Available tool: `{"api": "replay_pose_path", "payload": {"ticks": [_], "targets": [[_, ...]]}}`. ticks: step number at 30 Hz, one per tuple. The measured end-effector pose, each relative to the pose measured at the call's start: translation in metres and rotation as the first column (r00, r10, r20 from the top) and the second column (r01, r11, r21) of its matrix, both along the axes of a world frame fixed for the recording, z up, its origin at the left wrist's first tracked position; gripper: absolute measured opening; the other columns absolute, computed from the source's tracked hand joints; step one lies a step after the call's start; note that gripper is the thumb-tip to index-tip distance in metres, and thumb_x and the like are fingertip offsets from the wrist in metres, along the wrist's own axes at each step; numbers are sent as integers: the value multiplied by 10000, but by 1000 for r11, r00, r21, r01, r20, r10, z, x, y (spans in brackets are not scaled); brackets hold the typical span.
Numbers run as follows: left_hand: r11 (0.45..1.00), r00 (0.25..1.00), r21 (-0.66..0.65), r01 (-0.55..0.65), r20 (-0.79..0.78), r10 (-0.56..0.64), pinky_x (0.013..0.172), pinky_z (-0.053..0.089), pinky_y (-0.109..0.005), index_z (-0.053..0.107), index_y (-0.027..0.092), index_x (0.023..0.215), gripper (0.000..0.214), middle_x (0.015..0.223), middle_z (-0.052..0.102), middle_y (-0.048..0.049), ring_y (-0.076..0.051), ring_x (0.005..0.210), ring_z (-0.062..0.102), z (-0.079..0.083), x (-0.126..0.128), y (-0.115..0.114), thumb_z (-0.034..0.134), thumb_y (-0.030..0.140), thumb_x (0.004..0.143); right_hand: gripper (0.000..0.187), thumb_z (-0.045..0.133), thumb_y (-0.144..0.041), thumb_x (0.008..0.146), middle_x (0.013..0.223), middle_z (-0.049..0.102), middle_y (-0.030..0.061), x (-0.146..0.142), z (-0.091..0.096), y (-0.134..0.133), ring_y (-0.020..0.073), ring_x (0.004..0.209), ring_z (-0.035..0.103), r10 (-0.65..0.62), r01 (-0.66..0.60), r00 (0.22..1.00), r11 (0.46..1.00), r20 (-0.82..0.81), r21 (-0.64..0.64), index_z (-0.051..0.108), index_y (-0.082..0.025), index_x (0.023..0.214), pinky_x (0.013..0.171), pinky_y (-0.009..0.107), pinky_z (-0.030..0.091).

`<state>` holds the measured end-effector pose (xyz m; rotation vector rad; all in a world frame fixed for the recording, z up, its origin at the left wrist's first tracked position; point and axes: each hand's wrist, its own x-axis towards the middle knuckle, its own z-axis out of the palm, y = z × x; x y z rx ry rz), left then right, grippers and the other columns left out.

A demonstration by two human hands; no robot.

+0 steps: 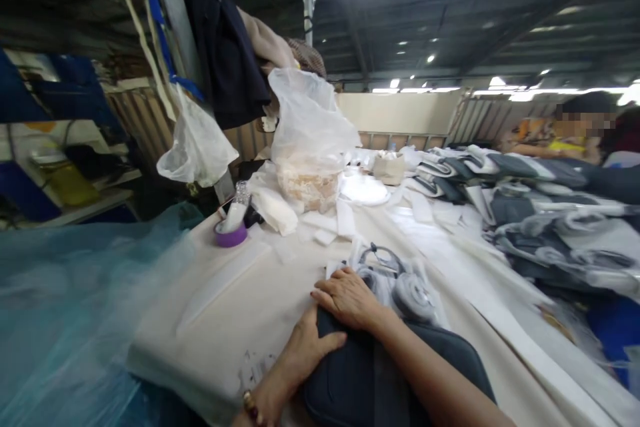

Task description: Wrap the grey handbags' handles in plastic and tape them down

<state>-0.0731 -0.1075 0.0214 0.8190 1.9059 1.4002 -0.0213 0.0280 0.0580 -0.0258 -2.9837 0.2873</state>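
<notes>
A dark blue-grey padded bag [345,380] lies flat on the cloth-covered table, right in front of me. My left hand [311,345] grips its left edge, with the thumb on top and the other fingers mostly hidden behind the side. Across the far left corner, my right hand [350,298] presses down with its fingers bent over the edge. My right forearm crosses above the bag and hides part of it. Just beyond the bag are grey strap rolls [414,297] in clear plastic, partly covered by my right hand.
A purple tape roll [231,235], white foam pieces [325,235] and a large plastic bag [313,140] lie further back. Stacked dark bags [520,203] line the right side, with a person [575,133] beyond. Blue plastic sheeting [75,293] spreads at left.
</notes>
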Motion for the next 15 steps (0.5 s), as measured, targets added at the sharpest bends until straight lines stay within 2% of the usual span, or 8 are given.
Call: {"api": "replay_pose_path", "payload": {"ticks": [3,6,8,9,10,12,13,15], "targets": [[998,998,32,52,20,-52,985,397,-438,495,51,1209,672,1167,619,-175,-335,1112,548,-9,-2,10,614,412,656,291,407,-353,954,937,702,51,11,9,2,172,921,595,-5,3,998,1000,-61,-26,643,-184,972,894,322,371],[988,996,139,66,52,-73,1041,352,-401,555,116,1165,578,1206,616,-118,-311,1165,519,-16,-5,9,616,467,709,283,465,-305,925,1181,631,62,47,21,6,165,1135,521,-74,63,980,996,-185,-65,573,-187,1158,1037,324,312],[981,987,185,60,138,-86,1033,372,-378,594,148,1127,549,1159,650,-91,-299,1144,544,-17,-6,9,667,479,695,317,455,-300,914,1264,581,72,84,20,11,185,1216,468,-226,186,923,970,-311,-155,549,-202,1200,1086,373,275],[981,974,184,54,205,-92,1006,406,-377,601,154,1121,553,1116,671,-88,-296,1111,571,-15,-5,9,690,477,681,336,448,-314,903,1276,571,82,104,15,14,205,1230,459,-353,283,863,930,-361,-234,552,-204,1202,1082,399,291],[984,953,172,50,288,-99,965,446,-382,603,155,1119,563,1067,691,-91,-297,1065,602,-12,-5,10,711,466,663,373,446,-344,884,1291,556,100,123,7,18,229,1237,455,-506,399,780,856,-369,-330,549,-196,1211,1068,417,318],[989,886,131,61,449,-114,857,516,-400,601,152,1117,557,978,716,-101,-304,963,653,-5,-3,13,731,428,651,484,460,-411,820,1302,537,144,155,-13,25,282,1233,463,-771,598,586,618,-248,-510,539,-149,1220,1059,448,334],[992,855,105,71,506,-115,807,536,-405,604,146,1106,537,939,723,-108,-305,912,670,0,-3,16,734,402,653,546,477,-443,784,1301,536,160,167,-23,29,299,1235,462,-848,649,512,486,-136,-585,528,-129,1228,1059,450,334],[995,818,48,88,566,-100,738,554,-402,620,126,1061,479,870,729,-121,-300,821,690,7,-3,21,734,363,661,674,509,-508,729,1313,525,171,182,-39,33,309,1241,459,-894,668,445,288,58,-687,483,-106,1269,1064,429,328]]}}
